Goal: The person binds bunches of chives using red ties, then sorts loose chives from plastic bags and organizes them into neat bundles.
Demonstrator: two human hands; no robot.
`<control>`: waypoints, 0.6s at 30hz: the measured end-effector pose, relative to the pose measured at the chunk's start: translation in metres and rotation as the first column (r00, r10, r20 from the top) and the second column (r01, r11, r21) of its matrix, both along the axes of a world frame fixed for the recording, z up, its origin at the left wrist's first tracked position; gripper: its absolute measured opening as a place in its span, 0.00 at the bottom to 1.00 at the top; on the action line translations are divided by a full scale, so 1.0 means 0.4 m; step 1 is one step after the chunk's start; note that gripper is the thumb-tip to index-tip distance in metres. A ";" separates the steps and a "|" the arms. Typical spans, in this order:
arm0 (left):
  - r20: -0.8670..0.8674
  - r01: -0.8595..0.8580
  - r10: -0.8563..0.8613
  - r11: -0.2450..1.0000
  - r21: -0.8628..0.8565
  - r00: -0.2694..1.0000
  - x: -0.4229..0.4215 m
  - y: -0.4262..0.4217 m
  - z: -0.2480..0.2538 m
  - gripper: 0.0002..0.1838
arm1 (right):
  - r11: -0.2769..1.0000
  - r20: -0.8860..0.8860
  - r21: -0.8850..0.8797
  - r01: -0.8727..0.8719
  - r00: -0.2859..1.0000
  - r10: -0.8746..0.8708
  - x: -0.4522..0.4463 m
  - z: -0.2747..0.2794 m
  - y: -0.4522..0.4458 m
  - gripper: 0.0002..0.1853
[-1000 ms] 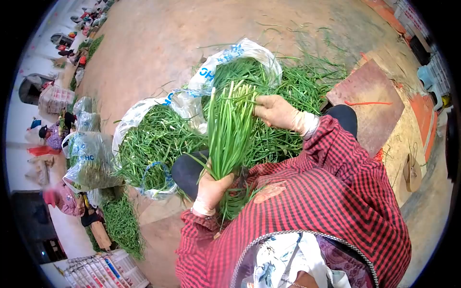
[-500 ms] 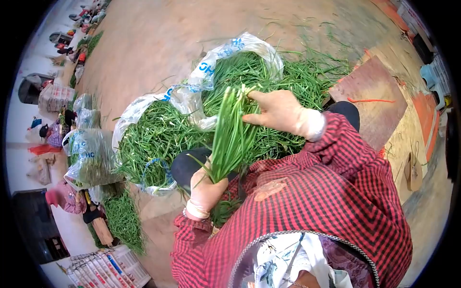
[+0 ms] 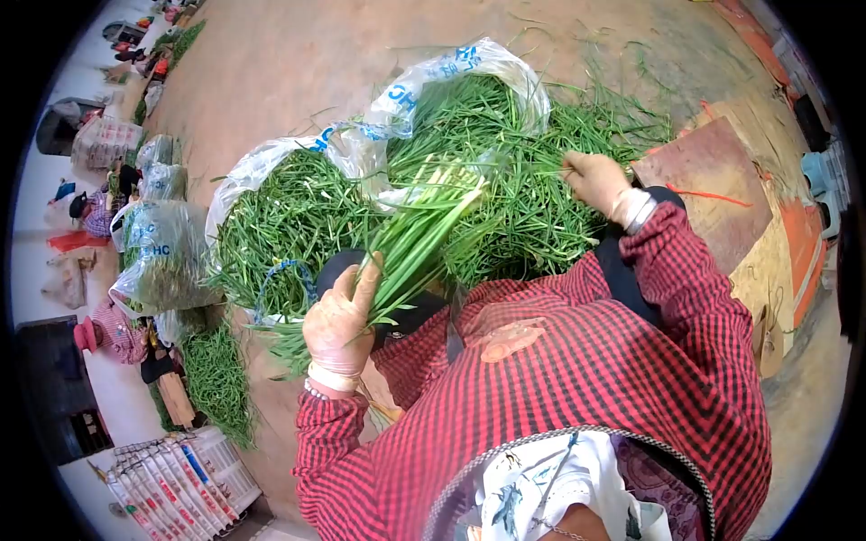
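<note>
A bunch of long green chives (image 3: pixel 419 236) with pale cut ends slants up and to the right across my lap. My gloved left hand (image 3: pixel 341 323) is wrapped round its lower leafy part, and the leaf tips stick out to the left below the hand. At the right side of the loose chive pile (image 3: pixel 514 221), my gloved right hand (image 3: pixel 600 187) has its fingers pinched together on some thin stalks. Two open clear plastic bags with blue print, a left bag (image 3: pixel 233 187) and a far bag (image 3: pixel 532 86), hold more chives.
A brown board (image 3: pixel 708 185) with a red strip (image 3: pixel 708 193) lies at my right. Filled bags (image 3: pixel 162 252) stand at the left, near a co-worker in a pink hat (image 3: pixel 86 335). Stacked white crates (image 3: pixel 185 482) are at lower left. Loose chives (image 3: pixel 216 383) cover floor there.
My right hand has let go of the bunch's pale ends and moved right to the pile. My left hand has shifted left and up, tilting the bunch rightward.
</note>
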State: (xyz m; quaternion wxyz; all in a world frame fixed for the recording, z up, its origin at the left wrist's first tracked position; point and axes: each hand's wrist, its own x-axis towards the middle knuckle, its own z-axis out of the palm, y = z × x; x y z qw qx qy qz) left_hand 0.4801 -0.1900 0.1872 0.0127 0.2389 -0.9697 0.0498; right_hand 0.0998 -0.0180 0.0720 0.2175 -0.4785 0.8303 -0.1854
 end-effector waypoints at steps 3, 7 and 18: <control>0.049 -0.008 0.009 1.000 -0.010 0.999 0.005 0.000 -0.006 0.47 | 0.981 0.011 0.187 0.054 0.998 -0.057 0.000 0.084 -0.007 0.26; 0.101 0.080 -0.075 0.996 -0.045 0.992 -0.026 0.013 -0.023 0.44 | 0.968 -0.086 -0.158 -0.195 0.979 0.183 0.130 0.227 -0.100 0.35; -0.015 0.187 -0.187 0.981 0.053 0.982 -0.010 0.037 -0.061 0.40 | 0.904 0.532 -0.425 0.045 0.820 0.209 0.239 0.138 -0.162 0.12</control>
